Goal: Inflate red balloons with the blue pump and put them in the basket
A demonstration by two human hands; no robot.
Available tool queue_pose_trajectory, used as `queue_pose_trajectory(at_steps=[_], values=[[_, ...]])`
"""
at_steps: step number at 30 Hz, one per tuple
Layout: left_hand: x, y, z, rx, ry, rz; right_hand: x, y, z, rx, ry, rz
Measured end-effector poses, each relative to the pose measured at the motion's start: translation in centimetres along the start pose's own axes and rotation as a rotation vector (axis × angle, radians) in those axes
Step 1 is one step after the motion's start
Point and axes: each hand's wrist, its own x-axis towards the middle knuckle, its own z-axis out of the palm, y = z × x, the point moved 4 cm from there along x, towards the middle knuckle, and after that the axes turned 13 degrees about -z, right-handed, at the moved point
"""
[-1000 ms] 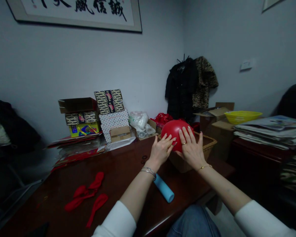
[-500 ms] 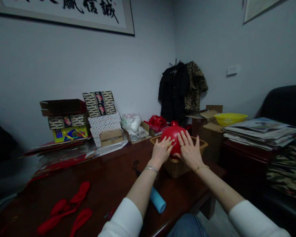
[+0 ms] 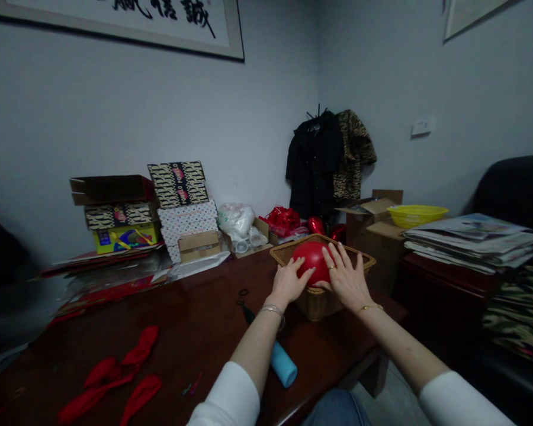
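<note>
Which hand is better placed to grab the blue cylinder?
Likely the left hand: the blue cylinder lies by its forearm; the right hand is farther away. Both touch the red balloon.

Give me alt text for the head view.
A left hand and right hand, fingers spread, touch a round red balloon in a wicker basket on a dark table. A blue cylinder and limp red pieces lie nearer; stacked boxes stand beyond.

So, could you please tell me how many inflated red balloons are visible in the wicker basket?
1: the red balloon, between the left hand and the right hand; others may be hidden below.
</note>
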Motion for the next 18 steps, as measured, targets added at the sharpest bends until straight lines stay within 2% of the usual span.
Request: queue_pose_trajectory(at_steps=[9,18], values=[[-2.4,-3.7,-2.9,0.119,0.035,-0.091,0.8,-1.5,-0.9,0.009,0.057,-0.009],[-6.0,-8.0,-7.2,0.227,0.120,-0.166,3.0,-6.0,-2.5,0.081,0.131,-0.060]])
